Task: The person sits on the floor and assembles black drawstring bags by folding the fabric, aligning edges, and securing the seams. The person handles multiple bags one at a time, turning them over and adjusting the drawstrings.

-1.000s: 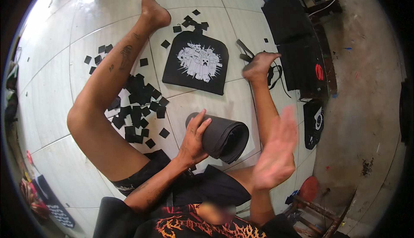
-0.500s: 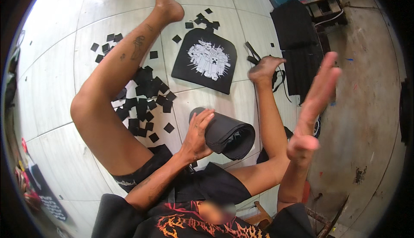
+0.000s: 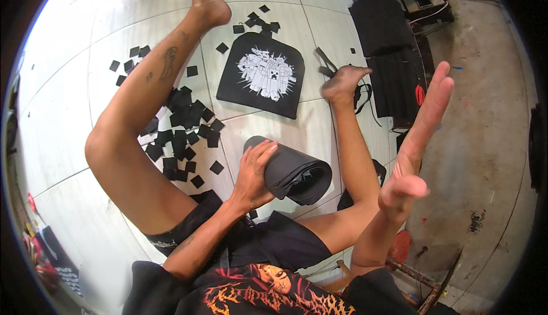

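I sit on a white tiled floor with my bare legs stretched out. My left hand rests on a roll of black fabric that lies on the floor between my legs, fingers curled over its near end. My right hand is raised in the air on the right, flat and open, fingers together, holding nothing. Beyond the roll lies a black fabric panel with a white print.
Several small black fabric squares are scattered by my left leg, and more lie near my left foot. A stack of black fabric sits at the upper right beside red-handled scissors. A bare concrete floor lies to the right.
My right hand has swung from low near the roll up and out to the right, and is now held higher. My left hand has stayed on the black roll.
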A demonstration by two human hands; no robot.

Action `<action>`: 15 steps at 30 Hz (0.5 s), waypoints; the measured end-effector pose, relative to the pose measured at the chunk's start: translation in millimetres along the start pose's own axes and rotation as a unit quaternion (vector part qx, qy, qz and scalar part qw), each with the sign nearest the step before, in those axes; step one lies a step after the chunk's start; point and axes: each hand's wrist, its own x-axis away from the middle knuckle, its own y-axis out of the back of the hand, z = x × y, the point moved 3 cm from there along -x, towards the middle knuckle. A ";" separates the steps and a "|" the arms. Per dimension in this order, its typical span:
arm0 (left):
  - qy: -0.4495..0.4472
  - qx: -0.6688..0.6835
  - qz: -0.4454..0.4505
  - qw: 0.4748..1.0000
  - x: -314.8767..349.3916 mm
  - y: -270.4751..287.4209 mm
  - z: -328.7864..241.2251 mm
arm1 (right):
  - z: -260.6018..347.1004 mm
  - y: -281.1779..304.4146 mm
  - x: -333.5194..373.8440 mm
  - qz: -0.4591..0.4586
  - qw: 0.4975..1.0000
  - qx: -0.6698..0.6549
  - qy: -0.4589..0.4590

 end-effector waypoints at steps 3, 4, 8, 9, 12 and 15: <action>-0.001 -0.005 0.004 1.000 -2.8 -4.8 2.1 | 7.1 -27.7 20.3 0.066 0.989 -0.104 -0.082; -0.003 -0.006 0.013 1.000 -3.9 -7.0 2.9 | 2.4 -44.6 30.2 0.097 0.978 -0.144 -0.114; -0.020 -0.029 0.048 0.998 1.5 -10.7 1.8 | -23.8 -68.2 62.0 0.088 0.912 -0.346 -0.202; -0.005 -0.039 0.060 0.997 4.7 -11.8 3.3 | -31.6 -61.1 71.7 0.084 0.884 -0.371 -0.272; 0.005 -0.032 0.047 0.998 10.9 -12.9 10.6 | -35.7 -38.3 89.5 0.193 0.857 -0.405 -0.254; -0.002 0.007 0.036 0.999 9.1 -11.3 15.9 | -39.8 -47.3 109.9 0.325 0.848 -0.217 -0.358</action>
